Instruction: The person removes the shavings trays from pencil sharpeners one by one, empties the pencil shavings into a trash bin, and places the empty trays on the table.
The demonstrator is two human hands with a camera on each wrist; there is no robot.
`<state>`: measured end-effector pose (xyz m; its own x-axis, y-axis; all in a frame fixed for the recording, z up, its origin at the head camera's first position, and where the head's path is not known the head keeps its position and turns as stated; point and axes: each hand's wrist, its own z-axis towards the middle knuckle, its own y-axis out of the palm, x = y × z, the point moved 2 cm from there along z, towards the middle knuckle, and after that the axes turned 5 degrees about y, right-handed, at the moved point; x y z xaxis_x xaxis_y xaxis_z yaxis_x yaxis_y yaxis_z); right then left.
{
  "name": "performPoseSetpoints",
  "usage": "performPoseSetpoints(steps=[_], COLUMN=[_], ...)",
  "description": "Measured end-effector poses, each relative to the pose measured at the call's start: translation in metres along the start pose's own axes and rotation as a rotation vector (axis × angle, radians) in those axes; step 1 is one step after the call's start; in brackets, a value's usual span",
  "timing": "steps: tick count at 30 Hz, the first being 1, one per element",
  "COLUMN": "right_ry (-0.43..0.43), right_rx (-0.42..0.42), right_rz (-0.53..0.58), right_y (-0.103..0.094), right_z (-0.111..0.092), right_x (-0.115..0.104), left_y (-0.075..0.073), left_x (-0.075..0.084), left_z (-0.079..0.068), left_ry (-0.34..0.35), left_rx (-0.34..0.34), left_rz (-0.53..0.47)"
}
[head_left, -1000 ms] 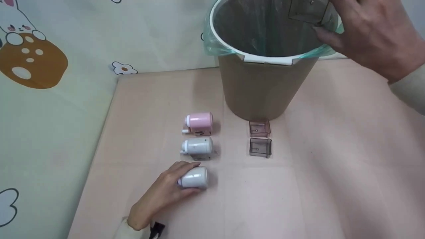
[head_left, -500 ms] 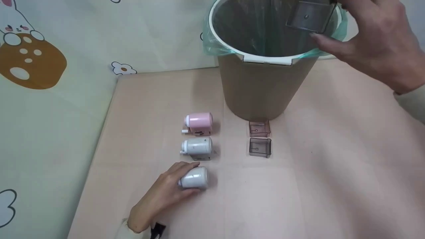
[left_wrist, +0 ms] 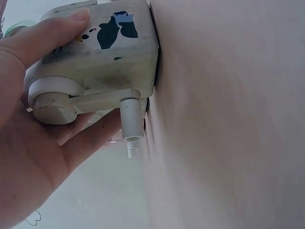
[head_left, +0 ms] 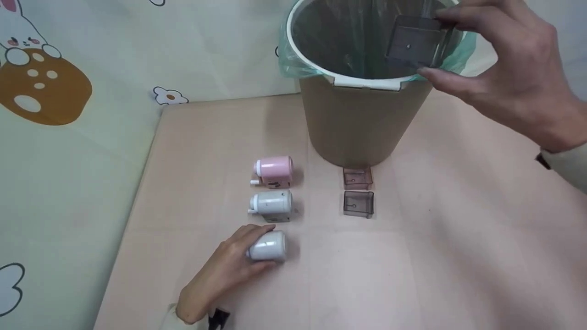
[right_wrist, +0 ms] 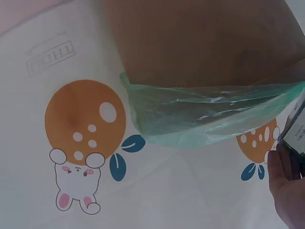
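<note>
My left hand (head_left: 229, 263) grips a white crank pencil sharpener (head_left: 269, 246) on the table, thumb and fingers on opposite sides. In the left wrist view, that sharpener's crank handle (left_wrist: 131, 117) and dark printed picture show. My right hand (head_left: 518, 75) pinches a smoky see-through shavings drawer (head_left: 412, 43) between thumb and fingers, over the near right rim of a brown trash bin (head_left: 367, 119). A pink sharpener (head_left: 275, 169) and a grey-white sharpener (head_left: 273, 202) stand in a column beyond the left hand. What the held drawer contains cannot be made out.
Two more drawers, one reddish (head_left: 358, 178) and one grey (head_left: 358, 204), lie right of the sharpeners, by the bin's foot. A green plastic liner (head_left: 298, 64) is folded over the bin's white rim. A patterned wall (head_left: 220, 50) borders the table behind and left.
My right hand has come down and toward me and slightly left with the drawer, which now shows more fully over the rim. The left hand and its sharpener have stayed put.
</note>
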<state>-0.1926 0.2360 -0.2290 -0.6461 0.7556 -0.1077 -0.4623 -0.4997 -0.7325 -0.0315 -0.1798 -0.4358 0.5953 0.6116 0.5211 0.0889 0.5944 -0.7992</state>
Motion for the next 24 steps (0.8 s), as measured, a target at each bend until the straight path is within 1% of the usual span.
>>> performPoseSetpoints(steps=[4,9,14,16,21,24], right_ry=[0.013,0.03,0.053,0.055,0.011,-0.005], right_rx=[-0.016,-0.032,-0.033,-0.022,0.017,0.021], right_rz=[-0.005,-0.001,0.0,0.019,0.081,0.088], right_y=[0.001,-0.001,-0.005,-0.005,-0.001,0.002], right_z=[-0.005,-0.011,-0.02,-0.022,-0.03,-0.036], right_x=[-0.003,-0.006,-0.011,-0.012,-0.022,-0.033], left_y=[0.0,0.0,0.0,0.0,0.002,0.002], left_x=[0.0,-0.001,-0.001,-0.002,-0.003,-0.004], left_z=[0.0,0.0,0.001,0.001,0.002,0.002], left_ry=[0.003,-0.006,0.001,0.006,-0.01,-0.018], left_rx=[0.01,0.0,-0.003,-0.001,-0.013,-0.023], left_rz=[0.008,-0.005,-0.032,-0.039,-0.043,-0.042])
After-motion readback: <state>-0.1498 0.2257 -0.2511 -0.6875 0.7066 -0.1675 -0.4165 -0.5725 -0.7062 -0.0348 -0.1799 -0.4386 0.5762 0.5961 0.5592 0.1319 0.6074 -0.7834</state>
